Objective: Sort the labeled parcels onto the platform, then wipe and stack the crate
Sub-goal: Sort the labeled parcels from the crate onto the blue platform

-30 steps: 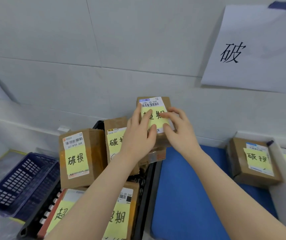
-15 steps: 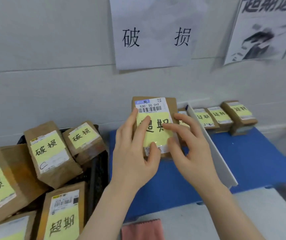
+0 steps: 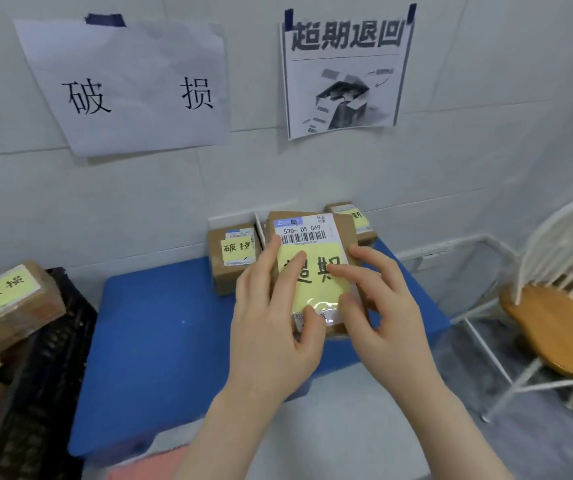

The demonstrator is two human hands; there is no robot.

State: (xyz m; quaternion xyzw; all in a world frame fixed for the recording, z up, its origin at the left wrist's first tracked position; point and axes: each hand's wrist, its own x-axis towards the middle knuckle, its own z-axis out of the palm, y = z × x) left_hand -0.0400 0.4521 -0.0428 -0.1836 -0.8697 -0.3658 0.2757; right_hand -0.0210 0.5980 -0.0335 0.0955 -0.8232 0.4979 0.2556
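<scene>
Centrally, the blue platform (image 3: 160,341) spreads below the wall, the black crate (image 3: 49,358) at its left edge. Over its far right part, the parcel (image 3: 307,233) is gripped by left hand (image 3: 274,341) and right hand (image 3: 385,323), fingers curled across its yellow label (image 3: 319,254).

A white tiled wall (image 3: 486,150) carries two taped paper signs (image 3: 129,88); a white wire chair (image 3: 555,323) stands at right.

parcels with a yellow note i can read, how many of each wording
破损: 2, platform parcel and crate parcel
超期: 2, held parcel and rear parcel, its note half hidden
total: 4
</scene>
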